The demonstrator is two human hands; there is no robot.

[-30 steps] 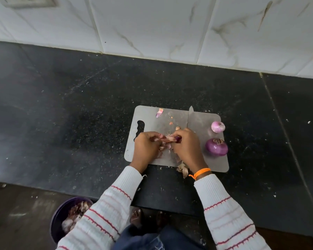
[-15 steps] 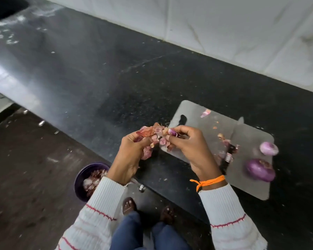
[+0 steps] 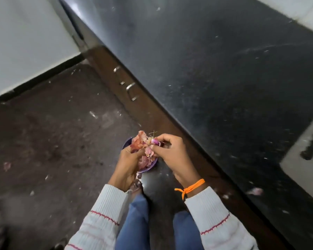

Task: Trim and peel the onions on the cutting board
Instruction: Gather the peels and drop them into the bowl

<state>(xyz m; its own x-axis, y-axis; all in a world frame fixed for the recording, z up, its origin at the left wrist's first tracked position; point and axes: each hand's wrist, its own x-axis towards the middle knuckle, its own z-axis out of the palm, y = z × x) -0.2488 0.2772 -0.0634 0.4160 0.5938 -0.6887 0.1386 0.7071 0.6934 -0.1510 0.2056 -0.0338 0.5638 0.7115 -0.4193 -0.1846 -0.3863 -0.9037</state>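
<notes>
Pink onion skins (image 3: 141,143) gripped by both hands.

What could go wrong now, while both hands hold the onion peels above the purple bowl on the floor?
1. The onion peels spread wider than the purple bowl below, so some may fall onto the floor, where scraps already lie.
2. The right hand pinches a small purple onion piece among the peels; it might be dropped along with them.

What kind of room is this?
Probably a kitchen: a long dark counter with a cutting board on it, and both hands holding onion peels over a purple bowl on the floor.
</notes>
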